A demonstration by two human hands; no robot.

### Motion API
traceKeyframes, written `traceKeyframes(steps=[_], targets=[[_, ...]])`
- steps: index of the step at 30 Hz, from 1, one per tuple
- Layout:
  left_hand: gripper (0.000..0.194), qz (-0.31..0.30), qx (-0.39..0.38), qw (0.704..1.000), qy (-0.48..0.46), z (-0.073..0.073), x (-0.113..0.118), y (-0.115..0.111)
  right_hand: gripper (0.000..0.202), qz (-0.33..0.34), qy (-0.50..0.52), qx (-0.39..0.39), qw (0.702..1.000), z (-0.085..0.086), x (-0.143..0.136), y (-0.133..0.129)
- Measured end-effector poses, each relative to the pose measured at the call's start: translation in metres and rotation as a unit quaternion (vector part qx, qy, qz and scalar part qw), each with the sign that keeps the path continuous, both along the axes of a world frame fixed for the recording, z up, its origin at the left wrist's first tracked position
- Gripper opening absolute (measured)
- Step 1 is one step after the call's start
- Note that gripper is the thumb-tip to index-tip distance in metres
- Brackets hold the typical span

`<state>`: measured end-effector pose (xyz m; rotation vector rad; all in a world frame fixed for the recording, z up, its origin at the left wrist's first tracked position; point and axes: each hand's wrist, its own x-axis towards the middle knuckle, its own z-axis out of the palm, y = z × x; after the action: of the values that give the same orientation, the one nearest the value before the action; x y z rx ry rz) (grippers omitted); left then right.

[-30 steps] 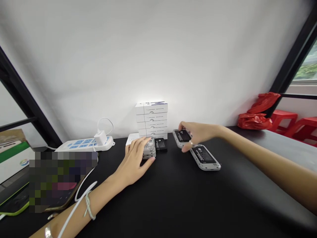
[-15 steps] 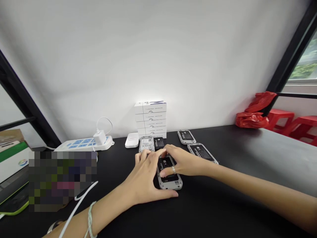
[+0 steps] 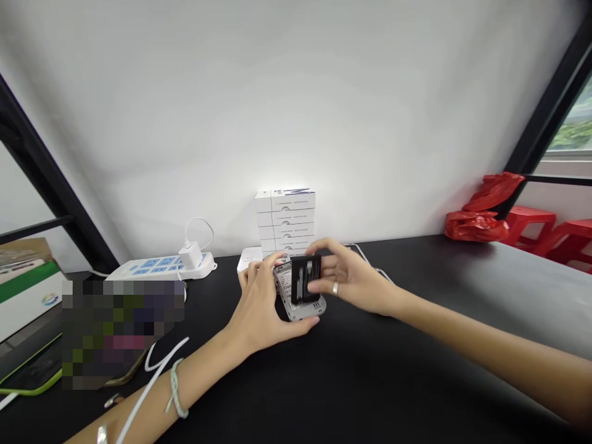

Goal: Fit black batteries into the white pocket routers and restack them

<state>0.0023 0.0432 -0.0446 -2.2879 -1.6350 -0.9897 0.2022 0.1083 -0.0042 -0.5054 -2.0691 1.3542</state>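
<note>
My right hand [image 3: 345,274] pinches a flat black battery [image 3: 300,283] between thumb and fingers. The battery stands tilted up, out of the recess of a grey, white-lined device [image 3: 303,312] with rounded ends. My left hand [image 3: 259,308] grips that device around its edge, thumb along the near end and fingers at the far side. Part of a label shows in the opened recess. Behind my right hand, another pale device edge [image 3: 356,250] is mostly hidden.
A stack of white boxes [image 3: 287,219] stands against the wall, a small white device [image 3: 250,256] beside it. A power strip [image 3: 157,268] with a charger [image 3: 189,254] lies at left. A white cable [image 3: 152,388] crosses my left forearm. Red bags [image 3: 478,225] lie at right.
The battery has come up out of the device's recess in my right hand. My left hand now grips the device, which is raised and tilted. The view has shifted slightly.
</note>
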Motion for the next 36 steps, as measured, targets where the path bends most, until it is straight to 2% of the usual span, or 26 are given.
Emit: traceKeyframes(steps=[2, 4, 6, 9, 12, 18, 21, 24, 27, 29, 30, 33, 36], targets=[[0.095, 0.018, -0.020, 1.000, -0.012, 0.000, -0.004, 0.004, 0.046, -0.088, 0.044, -0.055, 0.994, -0.005, -0.002, 0.017], [0.092, 0.033, -0.042, 0.998, -0.019, 0.000, -0.008, 0.008, 0.049, -0.170, 0.018, -0.095, 0.981, -0.011, -0.003, 0.035], [0.085, 0.039, -0.066, 0.997, -0.018, -0.001, -0.012, 0.011, 0.050, -0.211, -0.036, -0.123, 0.969, -0.019, -0.005, 0.051], [0.071, 0.032, -0.083, 0.996, -0.004, -0.004, -0.016, 0.014, 0.048, -0.204, -0.086, -0.122, 0.967, -0.033, -0.012, 0.066], [0.058, 0.028, -0.078, 0.997, 0.005, -0.007, -0.019, 0.017, 0.047, -0.203, -0.116, -0.081, 0.969, -0.042, -0.023, 0.073], [0.050, 0.030, -0.083, 0.996, -0.001, -0.013, -0.025, 0.024, 0.043, -0.227, -0.195, 0.029, 0.954, -0.045, -0.032, 0.077], [0.051, 0.024, -0.083, 0.996, -0.006, -0.014, -0.026, 0.024, 0.042, -0.214, -0.219, 0.066, 0.950, -0.037, -0.021, 0.078], [0.051, 0.031, -0.082, 0.996, -0.004, -0.013, -0.024, 0.021, 0.051, -0.228, -0.237, 0.125, 0.936, -0.024, 0.003, 0.086], [0.051, 0.040, -0.079, 0.996, -0.001, -0.013, -0.021, 0.019, 0.082, -0.213, -0.348, 0.181, 0.895, -0.014, 0.031, 0.102], [0.052, 0.046, -0.080, 0.996, 0.000, -0.013, -0.020, 0.018, 0.104, -0.184, -0.421, 0.165, 0.873, -0.014, 0.045, 0.112], [0.053, 0.048, -0.080, 0.996, 0.001, -0.013, -0.020, 0.018, 0.109, -0.177, -0.436, 0.151, 0.869, -0.016, 0.049, 0.116], [0.054, 0.048, -0.071, 0.996, 0.004, -0.012, -0.020, 0.018, 0.108, -0.195, -0.422, 0.154, 0.872, -0.022, 0.053, 0.123], [0.052, 0.040, -0.024, 0.999, 0.023, -0.010, -0.018, 0.015, 0.102, -0.239, -0.388, 0.188, 0.870, -0.019, 0.048, 0.118]])
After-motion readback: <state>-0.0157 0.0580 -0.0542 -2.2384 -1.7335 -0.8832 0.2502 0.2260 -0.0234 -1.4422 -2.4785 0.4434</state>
